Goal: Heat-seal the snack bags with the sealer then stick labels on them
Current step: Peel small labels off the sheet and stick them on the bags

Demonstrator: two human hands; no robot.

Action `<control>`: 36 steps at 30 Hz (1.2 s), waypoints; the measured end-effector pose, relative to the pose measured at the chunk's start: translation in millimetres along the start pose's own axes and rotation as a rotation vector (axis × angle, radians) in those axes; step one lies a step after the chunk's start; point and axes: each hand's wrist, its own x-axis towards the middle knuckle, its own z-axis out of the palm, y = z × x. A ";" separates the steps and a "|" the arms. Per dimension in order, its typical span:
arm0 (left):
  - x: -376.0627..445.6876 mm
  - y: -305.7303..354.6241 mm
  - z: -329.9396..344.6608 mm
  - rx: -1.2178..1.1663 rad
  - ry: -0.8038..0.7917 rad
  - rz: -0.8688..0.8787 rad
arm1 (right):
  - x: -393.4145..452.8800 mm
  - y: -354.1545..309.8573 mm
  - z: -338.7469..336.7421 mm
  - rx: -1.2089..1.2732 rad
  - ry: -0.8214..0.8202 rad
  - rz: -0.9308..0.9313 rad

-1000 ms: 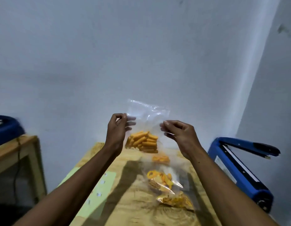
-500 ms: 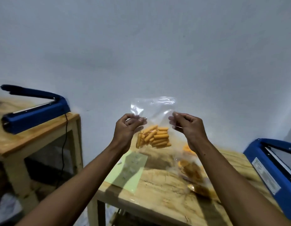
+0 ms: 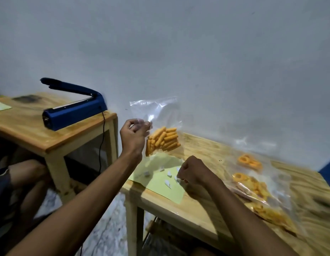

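Head view: the left hand pinches the left edge of a clear snack bag just below its open mouth, thumb and fingers curled onto the film, and holds it in the air above the far left corner of the right tabletop. The bag hangs upright, its long axis running top to bottom, with orange snack sticks bunched at the bottom and the empty top strip standing above the hand.

The right hand is low, over the label sheet that lies at the left edge of that tabletop. Its fingers are curled in toward the sheet beside the small white labels; whether they pinch one I cannot tell, since the knuckles hide the fingertips.

The sealer sits on the left tabletop, its blue arm raised, its long axis running from the near left toward the far right corner, with the cord dropping off that edge. It lies to the left of the bag, and the left hand is clearly the nearer one to it.

If this bag is unsealed, I judge the move turns on carrying its top strip leftward and laying it across the bar. If sealed, the label goes on where it hangs.

More snack bags lie along the right tabletop's right side.
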 end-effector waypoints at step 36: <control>-14.1 -31.6 17.8 0.097 -0.069 -0.077 | -11.1 31.1 1.6 0.057 -0.050 -0.286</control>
